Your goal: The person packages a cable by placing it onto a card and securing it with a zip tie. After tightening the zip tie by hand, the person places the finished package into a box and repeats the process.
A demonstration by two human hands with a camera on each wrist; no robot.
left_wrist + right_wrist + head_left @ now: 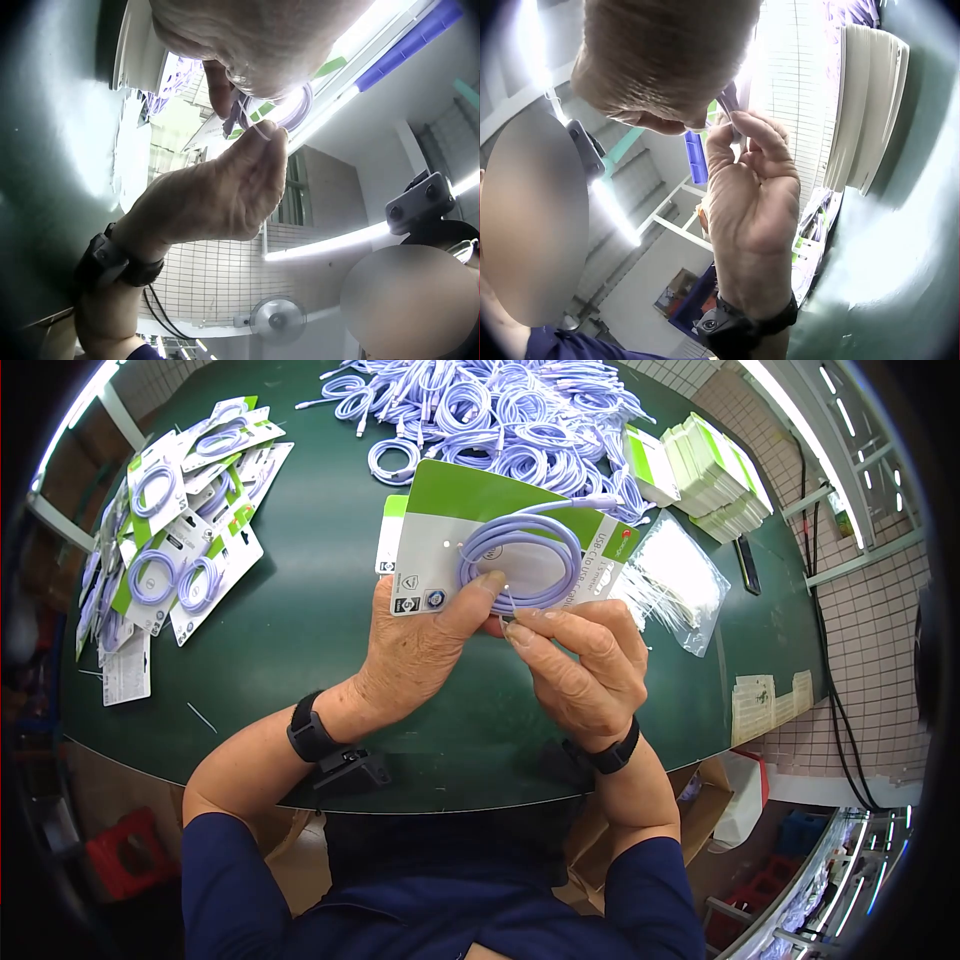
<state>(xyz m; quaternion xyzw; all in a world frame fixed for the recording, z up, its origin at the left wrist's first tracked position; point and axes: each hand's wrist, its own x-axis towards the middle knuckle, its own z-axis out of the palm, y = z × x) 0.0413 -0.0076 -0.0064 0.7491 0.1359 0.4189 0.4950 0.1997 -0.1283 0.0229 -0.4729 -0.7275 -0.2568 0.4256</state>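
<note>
My left hand [415, 650] grips a green-and-white packaging card [430, 535], its thumb pressing on the lower part of a coiled lilac USB cable [574, 560] lying against the card's front. With thumb and index finger my right hand [590, 665] pinches a thin white cable tie [253, 126] at the coil's lower edge. The tie passes around the coil's strands in the left wrist view. Both hands meet there, above the green table. Another green-topped card [388, 538] peeks out behind the held card's left edge.
A big heap of lilac cables [470, 410] covers the far table. Carded cables [160, 550] pile up at the left. Stacked cards [715, 480] stand far right, before a clear bag of white cable ties [690, 585]. One loose tie [202, 718] lies near the left forearm.
</note>
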